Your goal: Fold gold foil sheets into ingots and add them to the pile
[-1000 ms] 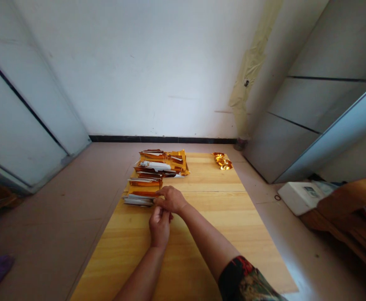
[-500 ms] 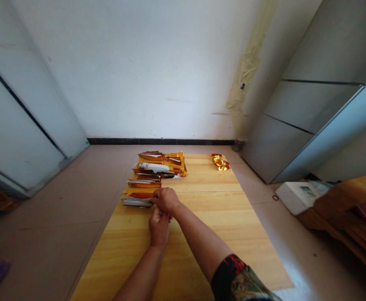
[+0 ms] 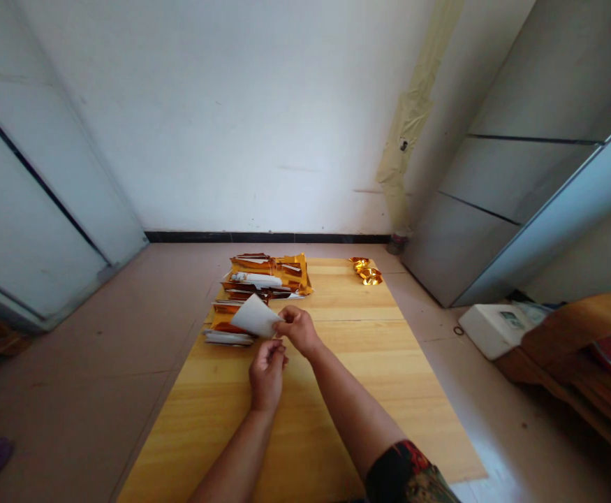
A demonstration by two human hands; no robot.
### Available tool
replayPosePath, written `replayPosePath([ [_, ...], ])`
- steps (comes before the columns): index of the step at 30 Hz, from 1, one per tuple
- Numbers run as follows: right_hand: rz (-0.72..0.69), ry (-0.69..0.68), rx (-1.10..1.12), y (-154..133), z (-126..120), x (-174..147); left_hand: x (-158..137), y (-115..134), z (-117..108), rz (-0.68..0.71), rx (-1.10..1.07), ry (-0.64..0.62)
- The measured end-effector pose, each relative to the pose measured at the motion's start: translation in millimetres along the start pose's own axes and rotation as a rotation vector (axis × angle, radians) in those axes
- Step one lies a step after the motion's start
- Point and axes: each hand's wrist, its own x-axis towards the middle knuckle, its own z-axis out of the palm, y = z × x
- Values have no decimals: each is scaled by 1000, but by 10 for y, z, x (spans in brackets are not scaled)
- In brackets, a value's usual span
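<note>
You had a white paper sheet (image 3: pixel 255 316) pinched at its right corner between the thumb and fingers of your right hand (image 3: pixel 295 327). It was raised and tilted in front of the row of gold-foil and white-paper packets (image 3: pixel 225 327) on the left of the wooden tabletop (image 3: pixel 347 391). Your left hand (image 3: pixel 267 369) sat just below, fingertips drawn together; whether they gripped anything, you could not have told from this view.

Because only one corner was held, the sheet's far end hung unsupported, so it could have bent or swung into the packets. The view did not show whether it already touched them. If it had caught on an upright edge, a pull from the right could have creased the paper or tipped a packet over. The packets stood close together, so one knock might have spread to its neighbours, including the white paper bundle (image 3: pixel 257 279) farther back.

Your hands were nearly meeting, and a fingertip pinch that slipped would probably have dropped the sheet across the row. The crumpled gold foil (image 3: pixel 368 272) at the far right corner lay well apart, at little risk.
</note>
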Motion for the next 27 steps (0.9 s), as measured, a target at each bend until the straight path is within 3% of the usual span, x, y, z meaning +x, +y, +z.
replayPosePath([
  [6,194,222,322,49,-241,-274,29,-66,-6,50,50,-38],
  [10,238,328,196,144,-352,-424,45,-122,-19,75,91,-97],
  [15,203,344,-40,203,-432,-546,47,-142,-12,129,197,-138],
  [18,191,346,-49,238,-463,-584,43,-125,2,222,244,-153],
  [24,279,505,231,299,-539,-622,30,-105,10,358,408,-224],
  [27,315,470,408,223,-549,-683,24,-134,25,379,432,-251],
])
